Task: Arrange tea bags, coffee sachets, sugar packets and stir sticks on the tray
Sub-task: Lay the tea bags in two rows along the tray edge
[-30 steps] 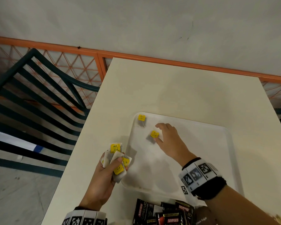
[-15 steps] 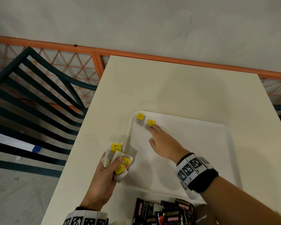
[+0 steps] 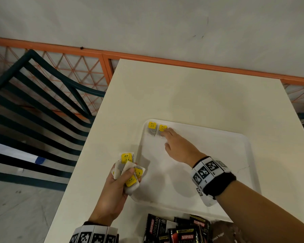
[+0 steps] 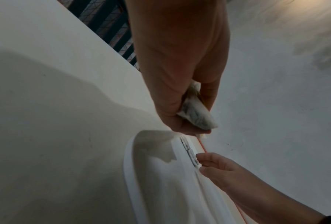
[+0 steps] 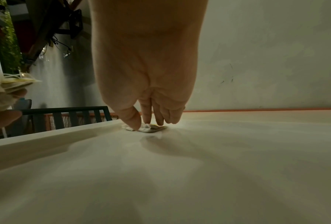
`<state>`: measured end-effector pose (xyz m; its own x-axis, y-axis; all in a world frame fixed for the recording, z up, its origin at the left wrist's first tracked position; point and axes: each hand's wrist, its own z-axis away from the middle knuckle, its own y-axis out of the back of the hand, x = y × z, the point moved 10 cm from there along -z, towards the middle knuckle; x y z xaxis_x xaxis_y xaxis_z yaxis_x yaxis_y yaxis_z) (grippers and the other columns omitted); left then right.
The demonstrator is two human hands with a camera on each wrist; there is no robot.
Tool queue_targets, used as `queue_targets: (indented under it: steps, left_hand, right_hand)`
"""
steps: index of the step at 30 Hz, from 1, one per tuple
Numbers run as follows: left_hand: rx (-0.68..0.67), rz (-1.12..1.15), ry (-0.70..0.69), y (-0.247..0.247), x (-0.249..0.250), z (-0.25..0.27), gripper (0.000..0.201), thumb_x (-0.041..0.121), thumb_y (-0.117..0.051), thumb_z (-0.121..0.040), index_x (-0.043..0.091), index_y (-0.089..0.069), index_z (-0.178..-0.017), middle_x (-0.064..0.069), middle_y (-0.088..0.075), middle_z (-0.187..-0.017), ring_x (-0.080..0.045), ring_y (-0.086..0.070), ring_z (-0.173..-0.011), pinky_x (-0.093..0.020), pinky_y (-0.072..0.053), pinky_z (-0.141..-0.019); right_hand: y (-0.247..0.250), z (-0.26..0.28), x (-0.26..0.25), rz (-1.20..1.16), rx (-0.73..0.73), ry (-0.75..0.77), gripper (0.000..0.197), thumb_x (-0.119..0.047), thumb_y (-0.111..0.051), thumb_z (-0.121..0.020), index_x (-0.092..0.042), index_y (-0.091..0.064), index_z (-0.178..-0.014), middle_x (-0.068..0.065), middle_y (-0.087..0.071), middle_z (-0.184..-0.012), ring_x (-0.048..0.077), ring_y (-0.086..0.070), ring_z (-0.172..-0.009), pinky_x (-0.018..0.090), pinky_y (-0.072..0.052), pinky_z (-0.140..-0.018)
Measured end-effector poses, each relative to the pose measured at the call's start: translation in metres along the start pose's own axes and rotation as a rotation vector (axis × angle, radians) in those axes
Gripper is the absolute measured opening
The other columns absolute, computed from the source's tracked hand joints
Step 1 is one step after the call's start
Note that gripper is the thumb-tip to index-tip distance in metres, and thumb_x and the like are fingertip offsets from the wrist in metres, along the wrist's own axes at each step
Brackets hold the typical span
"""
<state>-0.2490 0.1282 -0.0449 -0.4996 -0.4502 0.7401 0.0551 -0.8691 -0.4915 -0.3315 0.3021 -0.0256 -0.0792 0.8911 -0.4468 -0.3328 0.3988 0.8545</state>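
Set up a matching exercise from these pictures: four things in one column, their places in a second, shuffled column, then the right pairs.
Things
1. bunch of tea bags
2. two tea bags
3. coffee sachets
4. green chair

Places
A. in the white tray's far left corner
B. on the table at the near edge of the tray
C. gripped in the left hand
D. on the floor left of the table

Pairs: 1-C, 2-A, 3-B, 4-D

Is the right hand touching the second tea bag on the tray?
Touching. The right wrist view shows the right hand's fingertips resting directly on the second tea bag, which lies flat on the tray.
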Motion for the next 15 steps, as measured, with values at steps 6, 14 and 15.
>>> queue_targets:
  steps: [6, 14, 15]
  left_hand:
    - [-0.002, -0.012, -0.004, -0.007, 0.000, -0.001, 0.037, 0.020, -0.074, -0.070, 0.014, -0.062, -0.105, -0.008, -0.071, -0.082, -0.015, -0.070, -0.075, -0.023, -0.056, -0.061]
    - [-0.076, -0.151, 0.031, -0.016, -0.008, 0.003, 0.023, 0.004, -0.059, -0.085, 0.010, -0.057, -0.107, -0.009, -0.066, -0.081, -0.018, -0.065, -0.068, -0.025, -0.053, -0.055]
    - [-0.084, -0.163, 0.034, -0.017, -0.008, 0.004, 0.027, 0.007, -0.062, -0.080, 0.011, -0.057, -0.107, -0.009, -0.066, -0.080, -0.018, -0.065, -0.067, -0.025, -0.052, -0.055]
  right_hand:
    - [0.006, 0.024, -0.032, -0.399, 0.121, -0.004, 0.027, -0.026, -0.051, -0.093, -0.014, -0.058, -0.116, 0.005, -0.063, -0.114, 0.017, -0.058, -0.105, 0.025, -0.044, -0.092]
    - [-0.025, 0.042, -0.057, -0.677, -0.017, -0.082, 0.022, -0.030, -0.059, -0.089, -0.012, -0.064, -0.100, -0.003, -0.062, -0.088, 0.010, -0.055, -0.082, 0.025, -0.046, -0.080]
    - [-0.026, 0.042, -0.054, -0.703, 0.002, -0.100, 0.017, -0.027, -0.060, -0.088, -0.013, -0.065, -0.097, -0.004, -0.061, -0.085, 0.010, -0.056, -0.081, 0.025, -0.046, -0.079]
